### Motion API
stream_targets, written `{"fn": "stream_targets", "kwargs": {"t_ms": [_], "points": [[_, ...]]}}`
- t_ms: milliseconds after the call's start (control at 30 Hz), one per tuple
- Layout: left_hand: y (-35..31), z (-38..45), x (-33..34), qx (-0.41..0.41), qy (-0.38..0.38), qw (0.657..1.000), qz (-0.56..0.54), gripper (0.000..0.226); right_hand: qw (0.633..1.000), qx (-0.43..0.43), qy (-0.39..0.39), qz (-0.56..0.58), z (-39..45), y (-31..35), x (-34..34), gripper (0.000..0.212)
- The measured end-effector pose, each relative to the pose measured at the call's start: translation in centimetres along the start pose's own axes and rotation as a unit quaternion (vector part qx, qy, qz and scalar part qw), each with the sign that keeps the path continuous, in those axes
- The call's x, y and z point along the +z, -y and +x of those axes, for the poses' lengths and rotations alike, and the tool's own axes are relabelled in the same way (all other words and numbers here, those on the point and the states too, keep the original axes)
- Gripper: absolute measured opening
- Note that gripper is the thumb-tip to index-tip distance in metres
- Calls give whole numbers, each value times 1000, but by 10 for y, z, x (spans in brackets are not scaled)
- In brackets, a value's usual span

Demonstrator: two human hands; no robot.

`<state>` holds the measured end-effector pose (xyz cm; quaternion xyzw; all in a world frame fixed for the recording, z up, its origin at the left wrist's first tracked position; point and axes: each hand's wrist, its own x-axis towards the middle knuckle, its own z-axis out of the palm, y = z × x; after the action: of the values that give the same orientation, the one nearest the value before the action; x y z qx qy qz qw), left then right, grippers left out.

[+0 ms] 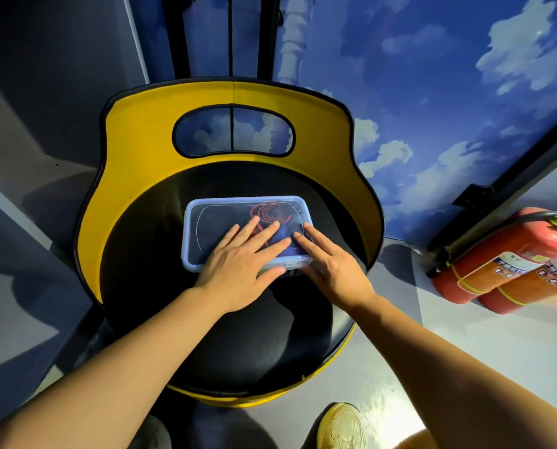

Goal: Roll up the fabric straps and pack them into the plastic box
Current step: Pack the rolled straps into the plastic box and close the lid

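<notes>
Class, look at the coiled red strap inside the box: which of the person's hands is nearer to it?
Left. The left hand lies flat on the lid with fingertips over the red strap; the right hand presses beside it.

A round chair (134,150) with a black seat and a yellow backrest stands on a pale grey floor (484,345). Behind it the wall (448,92) shows blue sky with white clouds. Two red fire extinguishers (510,264) lie at the right.

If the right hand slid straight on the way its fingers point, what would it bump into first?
The right hand lies flat on the lid, fingers pointing up-left. Probably the left hand's fingers come first, lying just beside its fingertips.
</notes>
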<state>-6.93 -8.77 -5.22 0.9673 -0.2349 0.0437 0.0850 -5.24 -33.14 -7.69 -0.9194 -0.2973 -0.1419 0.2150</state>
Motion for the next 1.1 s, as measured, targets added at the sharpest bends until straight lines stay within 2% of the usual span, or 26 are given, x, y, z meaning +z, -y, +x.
{"fn": "stream_targets", "kwargs": {"t_ms": [100, 333, 467, 600, 733, 1100], "points": [[-3, 5, 8, -10, 15, 999, 43, 61, 1000, -19, -12, -8, 1, -4, 2, 54], [-5, 4, 17, -4, -9, 997, 78, 57, 998, -30, -42, -23, -2, -10, 15, 50], [-5, 6, 21, -3, -17, 994, 111, 59, 999, -30, -34, -26, -3, -9, 15, 52], [-4, 5, 23, 1, -32, 993, 116, 58, 997, -68, 15, 14, -5, -12, 7, 63], [-4, 6, 24, -4, -42, 992, 118, 58, 999, -46, -17, -3, -3, -12, 9, 61], [-10, 6, 29, 4, -89, 989, 120, 52, 999, -22, -28, -24, -3, -8, 17, 53]]}}
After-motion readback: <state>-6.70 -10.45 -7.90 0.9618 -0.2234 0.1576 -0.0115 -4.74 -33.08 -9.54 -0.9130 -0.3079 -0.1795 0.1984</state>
